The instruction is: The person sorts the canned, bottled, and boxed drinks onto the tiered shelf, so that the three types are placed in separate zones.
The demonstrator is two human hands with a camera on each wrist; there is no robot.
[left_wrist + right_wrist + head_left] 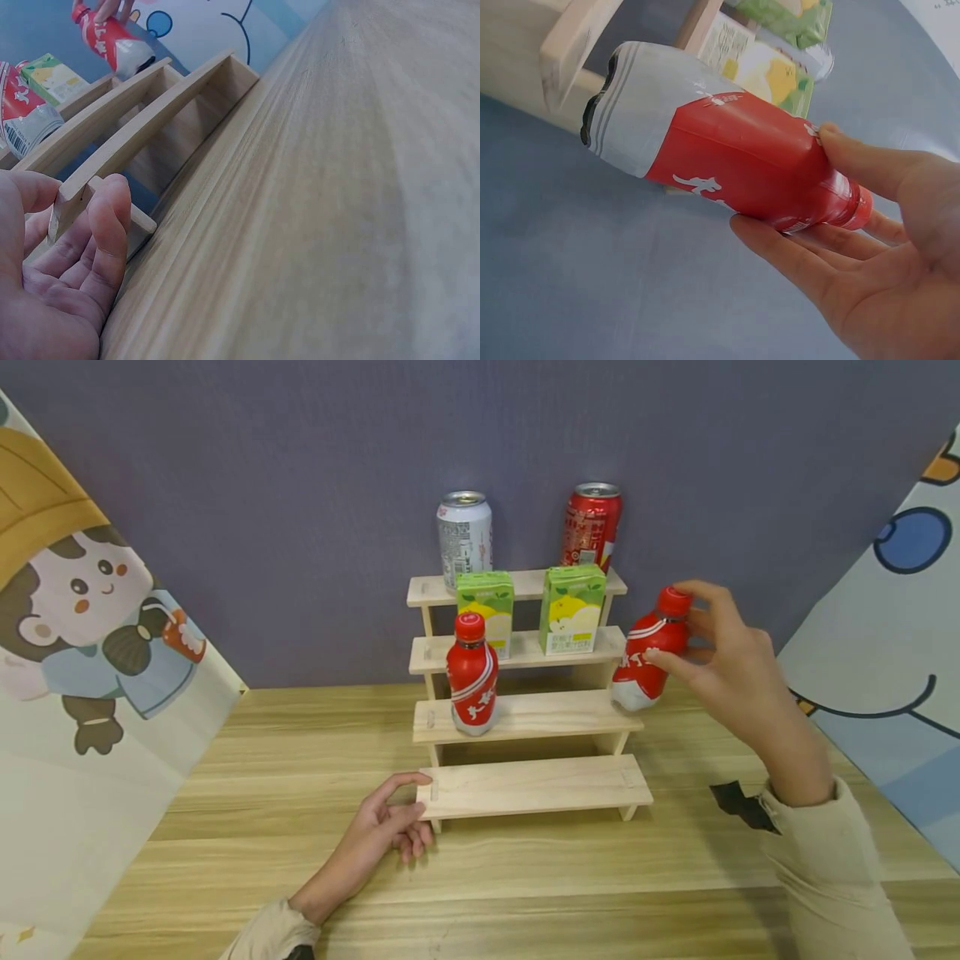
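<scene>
A stepped wooden display rack (532, 785) stands on the table. My left hand (378, 831) grips the left end of its lowest step, with the board's end between thumb and fingers in the left wrist view. Up at the right, my right hand (738, 672) holds a red and white drink bottle (647, 652) by its upper part. That bottle is tilted, its base by the right end of the second step from the bottom; whether they touch I cannot tell. A matching drink bottle (474, 685) stands upright on the left of the same step.
On the step above are two green juice cartons (573, 610) (487, 593). The top step bears a white can (463, 539) and a red can (592, 527). A dark wall (315, 527) rises behind, with cartoon-printed panels (187, 718) on both sides.
</scene>
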